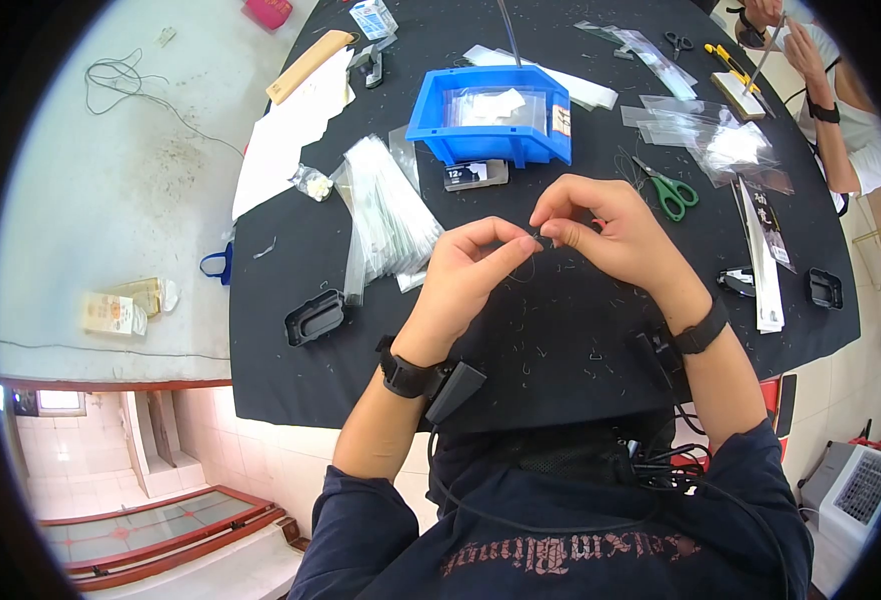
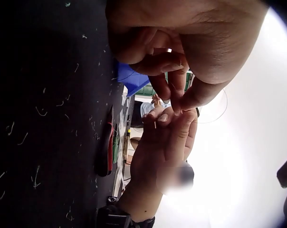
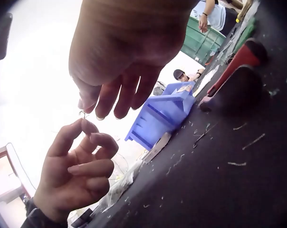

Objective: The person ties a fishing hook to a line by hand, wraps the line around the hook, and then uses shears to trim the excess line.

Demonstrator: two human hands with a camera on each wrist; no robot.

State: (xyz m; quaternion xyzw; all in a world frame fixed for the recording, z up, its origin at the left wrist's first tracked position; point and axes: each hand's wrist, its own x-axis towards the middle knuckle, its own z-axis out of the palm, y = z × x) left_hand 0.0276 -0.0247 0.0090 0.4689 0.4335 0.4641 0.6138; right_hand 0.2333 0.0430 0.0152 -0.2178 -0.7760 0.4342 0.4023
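Note:
Both hands meet over the black table, thumbs and forefingers almost touching. My left hand (image 1: 461,275) pinches a tiny dark hook (image 3: 82,114), which shows between the fingertips in the right wrist view. My right hand (image 1: 611,230) faces it from the other side, its thumb and forefinger pinching at a thin clear line. A loop of that line (image 2: 226,105) curves out beside the fingers in the left wrist view. The remaining fingers of the left hand (image 3: 79,168) are loosely curled.
Ahead stands a blue bin (image 1: 441,140) with a small labelled box (image 1: 476,175) before it. Clear plastic sleeves (image 1: 391,210) lie left, green-handled scissors (image 1: 673,195) right. Black trays (image 1: 316,318) sit at both sides. Line clippings dot the black cloth (image 1: 561,370). Another person (image 1: 841,110) works at far right.

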